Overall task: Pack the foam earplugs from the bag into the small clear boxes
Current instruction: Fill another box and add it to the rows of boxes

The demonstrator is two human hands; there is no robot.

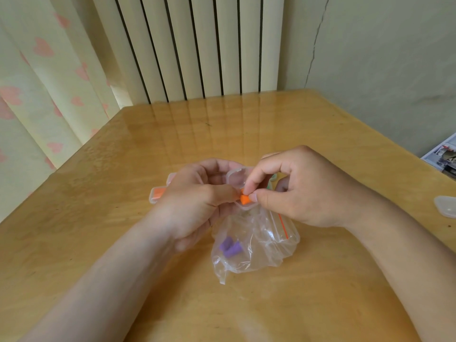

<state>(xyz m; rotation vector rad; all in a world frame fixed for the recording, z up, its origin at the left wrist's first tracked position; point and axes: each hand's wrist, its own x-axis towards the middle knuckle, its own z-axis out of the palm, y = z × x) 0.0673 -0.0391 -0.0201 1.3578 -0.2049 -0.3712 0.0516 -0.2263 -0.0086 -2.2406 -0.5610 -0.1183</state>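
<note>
My left hand (197, 203) holds a small clear box (235, 180) with its lid hinged open, just above the table. My right hand (296, 191) pinches an orange foam earplug (245, 200) between thumb and forefinger at the box's lower half. Below both hands lies a clear zip bag (256, 245) with an orange seal strip; two purple earplugs (230, 246) show inside it. A shut clear box with orange earplugs (158, 195) lies left of my left hand, partly hidden by it.
The wooden table (172, 139) carries another clear box (446, 206) at the right edge. A further clear box (171, 177) peeks out behind my left hand. A radiator and a heart-print curtain stand behind the table; printed papers (444, 156) lie far right.
</note>
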